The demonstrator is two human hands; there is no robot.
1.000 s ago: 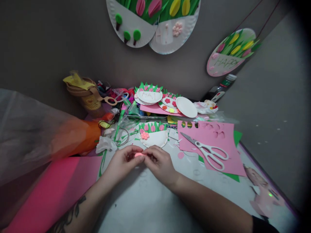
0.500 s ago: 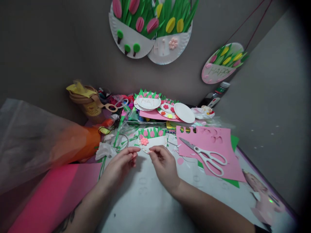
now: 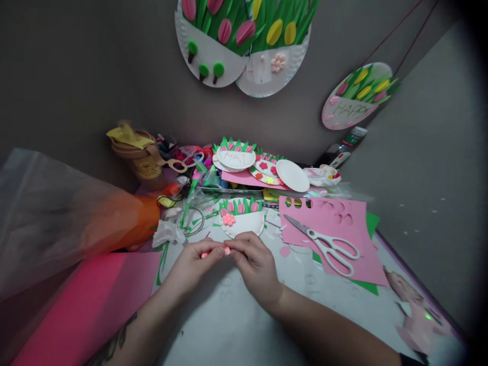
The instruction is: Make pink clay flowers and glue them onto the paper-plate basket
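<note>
My left hand [image 3: 192,267] and my right hand [image 3: 258,267] meet above the white table, fingertips close together. Between them a small lump of pink modelling clay [image 3: 227,251] is pinched by the fingers of both hands. A second bit of pink clay [image 3: 205,254] peeks out of my curled left fingers. Just beyond my hands lies a small white paper plate [image 3: 247,224] decorated with green paper leaves and pink paper tulips. On its left side sits a coral-pink flower [image 3: 229,219].
White-handled scissors [image 3: 331,245] rest on pink paper [image 3: 371,254] at the right. More decorated plates [image 3: 235,160] are stacked behind. At the left stand a lidded cup [image 3: 143,162] and a clear plastic bag [image 3: 68,218], with pink sheet [image 3: 107,300] below.
My hands have come together; they were apart half a second ago. The pink clay now shows between my fingertips. The view has shifted slightly.
</note>
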